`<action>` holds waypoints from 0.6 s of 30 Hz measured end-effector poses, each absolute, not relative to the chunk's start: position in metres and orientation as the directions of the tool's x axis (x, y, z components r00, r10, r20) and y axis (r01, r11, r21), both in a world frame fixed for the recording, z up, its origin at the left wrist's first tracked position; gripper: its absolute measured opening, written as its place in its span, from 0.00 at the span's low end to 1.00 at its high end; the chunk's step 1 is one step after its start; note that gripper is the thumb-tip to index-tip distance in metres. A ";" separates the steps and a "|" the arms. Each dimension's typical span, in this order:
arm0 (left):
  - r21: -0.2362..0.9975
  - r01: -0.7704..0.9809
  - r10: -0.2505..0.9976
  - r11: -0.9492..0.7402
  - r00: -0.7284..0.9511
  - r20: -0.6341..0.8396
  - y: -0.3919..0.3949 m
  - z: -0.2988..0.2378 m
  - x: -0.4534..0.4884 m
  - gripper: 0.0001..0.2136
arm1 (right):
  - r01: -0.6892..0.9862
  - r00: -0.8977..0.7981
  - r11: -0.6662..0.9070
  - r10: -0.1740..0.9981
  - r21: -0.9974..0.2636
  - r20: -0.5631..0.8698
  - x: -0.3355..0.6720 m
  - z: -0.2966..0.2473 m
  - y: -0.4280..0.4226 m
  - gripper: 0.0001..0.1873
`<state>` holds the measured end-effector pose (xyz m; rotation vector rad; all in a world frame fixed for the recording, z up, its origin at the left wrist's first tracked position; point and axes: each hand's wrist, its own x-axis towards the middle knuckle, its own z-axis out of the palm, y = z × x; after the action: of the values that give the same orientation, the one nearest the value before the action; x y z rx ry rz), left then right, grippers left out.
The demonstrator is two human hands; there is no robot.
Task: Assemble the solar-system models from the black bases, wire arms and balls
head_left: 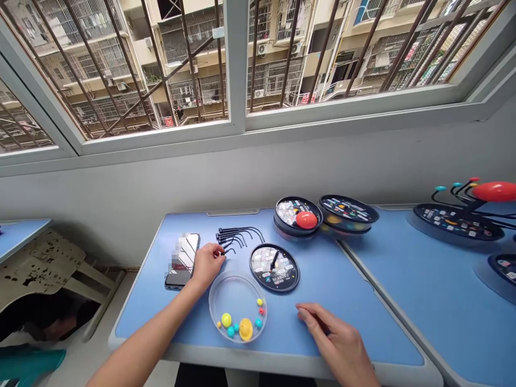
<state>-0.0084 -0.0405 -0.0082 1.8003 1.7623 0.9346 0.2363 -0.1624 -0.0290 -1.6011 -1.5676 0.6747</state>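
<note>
In the head view, the left hand (206,264) sits narrowly closed at the tips of the black wire arms (237,237) — whether it grips one cannot be told. The right hand (334,338) rests loosely curled and empty on the blue desk (274,328), near a black disc (274,267) — a clear round tray of coloured balls (237,306) lies just below the left wrist.

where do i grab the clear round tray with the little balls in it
Probably the raised rim of the clear round tray, pinched from the right with your right hand. The blue desk is bare on that side, while your left forearm lies along the other. The coloured balls look loose inside, so keep it level.
</note>
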 end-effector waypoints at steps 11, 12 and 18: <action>0.513 0.856 0.992 -0.070 0.006 0.126 -0.039 -0.003 -0.009 0.16 | 0.490 0.119 0.024 0.988 -0.872 0.094 0.240 -0.039 -0.159 0.10; 0.499 0.864 0.993 -0.071 0.013 0.119 -0.037 -0.004 -0.009 0.17 | 0.500 0.100 0.030 0.991 -0.865 0.093 0.241 -0.040 -0.158 0.10; 0.435 0.895 0.992 -0.096 0.053 0.111 -0.027 -0.013 -0.011 0.12 | 0.536 0.112 0.114 0.973 -0.837 0.204 0.245 -0.048 -0.155 0.15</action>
<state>-0.0110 -0.0271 -0.0126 2.0818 1.9236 0.5640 0.2449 -0.1548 -0.0478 -1.5356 -1.5377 0.6452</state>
